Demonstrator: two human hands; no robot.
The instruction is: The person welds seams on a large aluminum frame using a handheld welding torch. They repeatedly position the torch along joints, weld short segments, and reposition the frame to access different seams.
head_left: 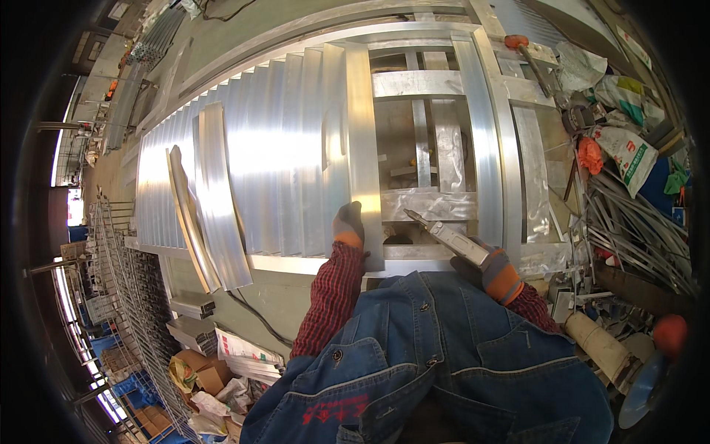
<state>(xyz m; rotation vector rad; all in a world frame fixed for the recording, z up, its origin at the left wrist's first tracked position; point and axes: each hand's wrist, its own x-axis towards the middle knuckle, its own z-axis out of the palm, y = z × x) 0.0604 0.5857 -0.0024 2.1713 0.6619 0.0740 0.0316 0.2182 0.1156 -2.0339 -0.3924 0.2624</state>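
Note:
My left hand (349, 224), in a dark and orange glove, is closed at the near end of a long shiny metal slat (363, 126). That slat lies across a metal frame (494, 133), at the right end of a row of overlapping slats (274, 148). In my right hand (494, 275), also gloved, is a slim grey handheld tool (457, 243) with a narrow pointed tip, which looks like an electric screwdriver. Its tip points up and left over a crossbar (429, 204) of the frame, right of the slat. I cannot tell whether it touches anything.
Two loose slats (214, 192) lie on the row at left. A hammer (521, 46) with an orange end rests at the far right. Metal strips (636, 222) and bags (625, 155) crowd the right side. A dark cable (259, 318) runs below the frame, near boxes (203, 370).

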